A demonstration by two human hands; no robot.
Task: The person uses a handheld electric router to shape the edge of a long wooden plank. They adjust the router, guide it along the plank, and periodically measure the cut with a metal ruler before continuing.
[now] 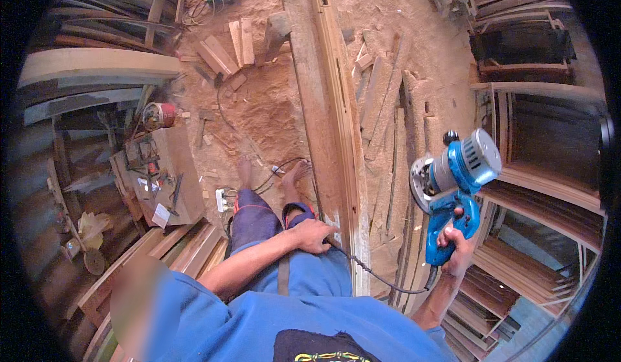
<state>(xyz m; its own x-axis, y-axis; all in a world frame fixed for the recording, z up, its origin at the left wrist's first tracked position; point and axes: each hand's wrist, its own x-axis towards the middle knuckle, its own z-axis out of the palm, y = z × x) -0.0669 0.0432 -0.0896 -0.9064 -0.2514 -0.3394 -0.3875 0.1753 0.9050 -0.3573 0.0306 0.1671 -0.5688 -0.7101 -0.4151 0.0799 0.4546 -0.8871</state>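
head: right hand (pixel 455 251) clasps router (pixel 463 165), left hand (pixel 312 236) grips cord (pixel 407 291), shirt (pixel 236 320) bears yellow print (pixel 333 357).

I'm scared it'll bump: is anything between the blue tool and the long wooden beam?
Nothing visible blocks the blue tool from the long wooden beam; only the tool's black cord spans the gap toward the left hand.

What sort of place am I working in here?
Most likely a woodworking shop: your right hand grips a blue router, sawdust is spread underfoot, and boards are stacked off to the right.
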